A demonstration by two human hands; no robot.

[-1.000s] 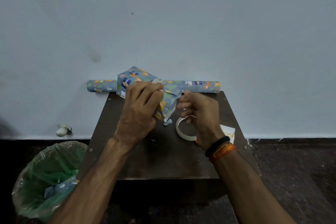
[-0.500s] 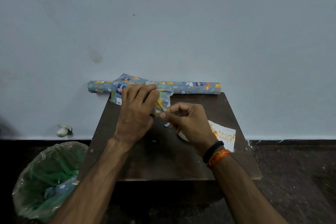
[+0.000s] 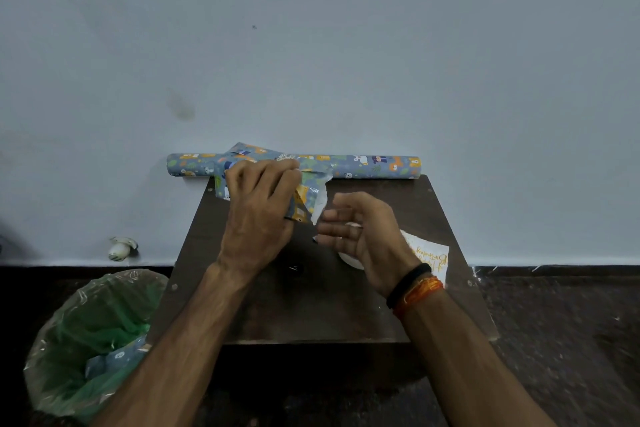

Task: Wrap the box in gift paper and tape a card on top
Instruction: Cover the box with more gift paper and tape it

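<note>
Box (image 3: 242, 163) half-wrapped, end flap loose

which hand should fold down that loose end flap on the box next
Right. The right hand is free, fingers relaxed beside the loose flap; the left hand already grips the wrapped box.

Glossy printed paper wraps the box (image 3: 304, 194) — white and matt on its underside. The worktop (image 3: 311, 305) is dark, dull wood; left of it, a bin liner (image 3: 93, 326) of shiny green plastic.
</note>
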